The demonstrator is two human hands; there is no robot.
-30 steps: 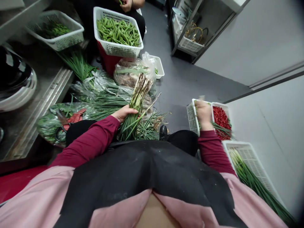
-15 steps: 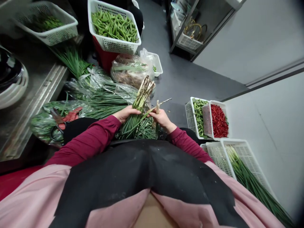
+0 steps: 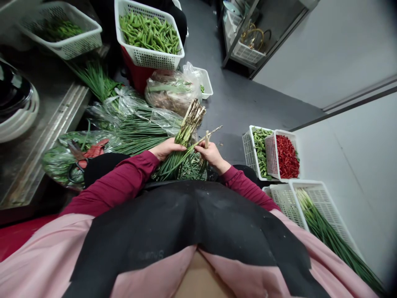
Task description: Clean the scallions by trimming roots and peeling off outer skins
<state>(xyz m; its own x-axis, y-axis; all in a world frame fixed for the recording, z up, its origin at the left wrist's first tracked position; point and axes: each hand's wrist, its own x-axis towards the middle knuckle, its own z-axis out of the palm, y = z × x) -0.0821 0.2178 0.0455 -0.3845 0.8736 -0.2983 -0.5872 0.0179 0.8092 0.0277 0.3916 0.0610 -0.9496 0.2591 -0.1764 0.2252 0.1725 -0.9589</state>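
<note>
Evidently onion greens in hand: a bunch (image 3: 187, 127) above the person's lap, root ends up, top leaning right. Roots brown, soil-streaked; stems pale to yellow-green; leaves long, dark green, drooping below the grip beside the apron (image 3: 192, 215).

Left hand (image 3: 169, 148) wrapped closed around the middle, thumb across the front. Right hand (image 3: 212, 155) just beside: thumb and finger pinched together on one thin stalk (image 3: 212, 132), slanting up and right, its tip dark-flecked. Pale stub (image 3: 206, 135) upright within the same hand's curled fingers.

Left of the bunch, a heap of greens (image 3: 139, 128), partly under clear plastic. Scissors (image 3: 73, 169) farther left. Floor (image 3: 229, 107) smooth, grey, scraps near the hands. Ahead, a white basket (image 3: 150, 61) of green peppers. Right, red chillies (image 3: 287, 158) in another; nearer, long onions (image 3: 330, 236) with white ends. Metal shelf (image 3: 229, 54) beyond; pale wall (image 3: 350, 161) at right.
</note>
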